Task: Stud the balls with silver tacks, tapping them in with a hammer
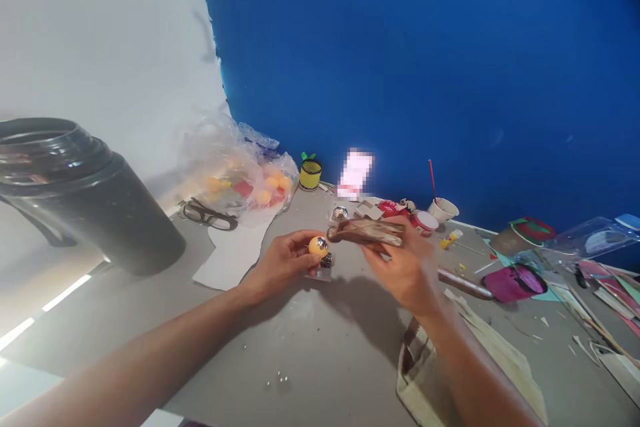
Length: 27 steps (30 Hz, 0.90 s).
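My left hand point(283, 263) pinches a small yellow ball point(318, 245) with a silvery patch, held just above the grey table point(320, 340). A small dark and silver piece point(327, 260) sits right under the ball. My right hand point(403, 261) is closed round a long brown tool point(367, 231) that lies across, its left tip close to the ball. The right hand is blurred by motion.
A large black jug point(85, 197) stands at the left. Black glasses point(207, 215), white paper point(235, 250) and a plastic bag of coloured balls point(245, 177) lie behind. A yellow pot point(310, 175), cups point(443, 209), a glue stick point(451, 238), paper scraps point(515, 280) and a cloth bag point(480, 353) fill the right.
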### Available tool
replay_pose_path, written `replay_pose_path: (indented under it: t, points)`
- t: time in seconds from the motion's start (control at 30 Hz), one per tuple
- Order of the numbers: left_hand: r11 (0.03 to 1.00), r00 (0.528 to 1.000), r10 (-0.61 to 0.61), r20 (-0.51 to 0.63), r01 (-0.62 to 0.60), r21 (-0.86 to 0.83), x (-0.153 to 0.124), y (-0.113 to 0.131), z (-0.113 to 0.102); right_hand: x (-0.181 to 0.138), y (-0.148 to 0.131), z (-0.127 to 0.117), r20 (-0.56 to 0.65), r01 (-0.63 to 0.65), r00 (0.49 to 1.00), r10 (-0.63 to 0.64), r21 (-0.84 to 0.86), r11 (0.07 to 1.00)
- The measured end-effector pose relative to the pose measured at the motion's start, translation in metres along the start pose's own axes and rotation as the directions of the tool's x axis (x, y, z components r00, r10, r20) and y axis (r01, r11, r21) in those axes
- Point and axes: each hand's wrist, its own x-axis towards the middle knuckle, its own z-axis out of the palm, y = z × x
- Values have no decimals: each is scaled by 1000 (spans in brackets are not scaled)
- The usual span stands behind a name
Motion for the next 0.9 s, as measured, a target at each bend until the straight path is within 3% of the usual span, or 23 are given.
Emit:
replay_pose_path:
  t: [0.1, 0.27, 0.43, 0.57, 0.7, 0.8, 0.9]
  points:
    - [999, 998, 19, -57, -17, 38, -1, -1, 0, 2, 0, -2, -141, 10, 990, -11, -6, 1000]
    - [998, 999, 23, -42, -21, 51, -5, -2, 2, 1, -3, -4, 107, -32, 994, 25, 64, 997]
    - [997, 996, 68, -64, -65, 43, -8, -4, 5, 2, -9, -11, -37, -82, 996, 85, 76, 994]
    - [990, 994, 99, -39, -95, 100, -8, -5, 5, 3, -14, -9, 123, -79, 990, 66, 98, 992]
    - [997, 998, 59, 5, -59, 55, -5, -3, 2, 8, -8, -12, 107, -200, 976, 188, 112, 973]
    - [1000, 1000, 17, 20, -16, -25, -4, -2, 0, 12, 7, -13, 178, -337, 932, 315, 110, 935]
    - [996, 1000, -6, 18, 7, -85, -3, -3, -1, 12, 27, -4, 398, -473, 821, 409, 74, 878]
